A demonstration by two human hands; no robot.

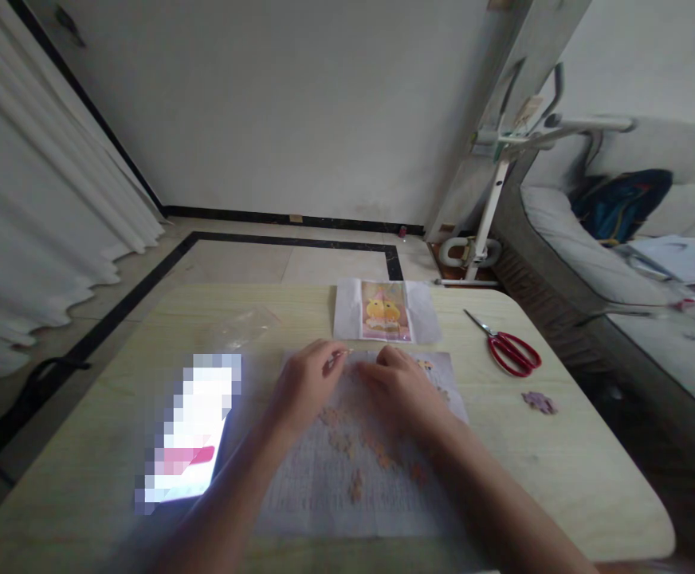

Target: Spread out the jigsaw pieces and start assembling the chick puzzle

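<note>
Both forearms are entering from the bottom edge and converging over a pale gridded sheet (pixel 323 486) that is lying flat on the wooden table (pixel 563 470). Reading left to right: 1 lit screen (pixel 189 430), blurred out, is resting at the sheet's left side; 1 clear plastic bag (pixel 243 325) is lying beyond it; the left hand (pixel 307 381) is pinching 1 small puzzle piece (pixel 343 351) between thumb and fingertips at the sheet's far edge; the right hand (pixel 404 391) is resting palm down beside it, nearly touching the left, and whether it is holding anything cannot be told. About 6 loose orange pieces (pixel 356 482) are lying scattered on the sheet near the wrists; the exact count is blurred. Farther back, 1 reference picture (pixel 385 311) of a yellow figure is lying on white paper. To the right, 1 pair of red-handled scissors (pixel 506 348) is lying apart from the sheet, and 1 small purple cluster (pixel 539 402) is sitting near the table's right edge.

Likely risks, as a judgement: the forearms are hovering just above the scattered pieces, so a sweep of either wrist could be dragging them out of place or off the sheet; the pinched piece is small and could be slipping from the fingertips; the purple cluster is sitting close enough to the edge to be knocked off
</note>
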